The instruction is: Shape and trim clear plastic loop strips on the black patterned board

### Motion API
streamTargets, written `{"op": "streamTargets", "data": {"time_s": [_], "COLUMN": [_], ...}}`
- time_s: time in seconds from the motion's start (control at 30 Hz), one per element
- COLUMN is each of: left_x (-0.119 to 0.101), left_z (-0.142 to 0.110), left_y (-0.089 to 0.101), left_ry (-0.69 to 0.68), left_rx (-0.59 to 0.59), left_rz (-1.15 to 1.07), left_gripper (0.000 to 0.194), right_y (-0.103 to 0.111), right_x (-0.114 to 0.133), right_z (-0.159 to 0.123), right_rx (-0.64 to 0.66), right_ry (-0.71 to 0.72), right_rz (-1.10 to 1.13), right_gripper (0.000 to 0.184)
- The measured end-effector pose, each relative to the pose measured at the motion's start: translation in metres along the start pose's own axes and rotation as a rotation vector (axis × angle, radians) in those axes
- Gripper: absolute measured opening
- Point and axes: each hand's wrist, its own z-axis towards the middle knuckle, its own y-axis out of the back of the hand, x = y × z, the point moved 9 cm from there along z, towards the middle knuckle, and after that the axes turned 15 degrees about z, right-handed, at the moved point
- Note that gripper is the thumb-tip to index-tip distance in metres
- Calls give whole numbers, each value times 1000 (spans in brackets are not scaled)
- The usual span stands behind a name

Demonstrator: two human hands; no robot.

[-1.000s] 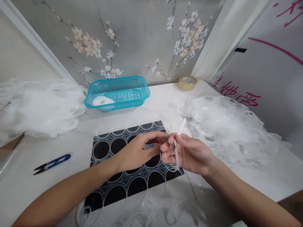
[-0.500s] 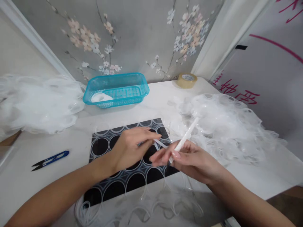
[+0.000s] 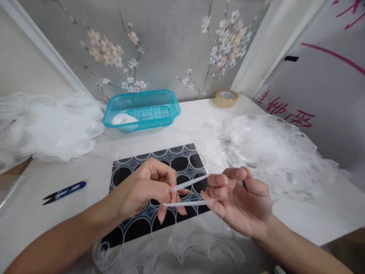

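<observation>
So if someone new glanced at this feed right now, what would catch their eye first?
Probably the two hands at centre: the left hand and right hand stretch two thin white strips between them, above a black mat with white circles. Next, the fluffy heaps of clear plastic rings on both sides of the table, and the bright turquoise basket by the flowered wall.

soft, even indoor light, bright on the white table. shadows faint. the wide lens bends the wall edges and stretches the forearms at the lower corners. the plastic heap at the left edge looks washed out, slightly blurred.
</observation>
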Motion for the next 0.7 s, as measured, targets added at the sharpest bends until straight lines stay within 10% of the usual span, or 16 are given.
{"op": "streamTargets", "data": {"time_s": [0.7], "left_x": [6], "left_z": [5], "left_y": [-13], "left_ry": [-27], "left_rx": [67], "left_rz": [28], "left_gripper": [30], "right_y": [14], "right_x": [-14], "right_z": [-3], "right_rx": [-136], "right_ry": [-46], "right_rz": [71], "right_gripper": [10]}}
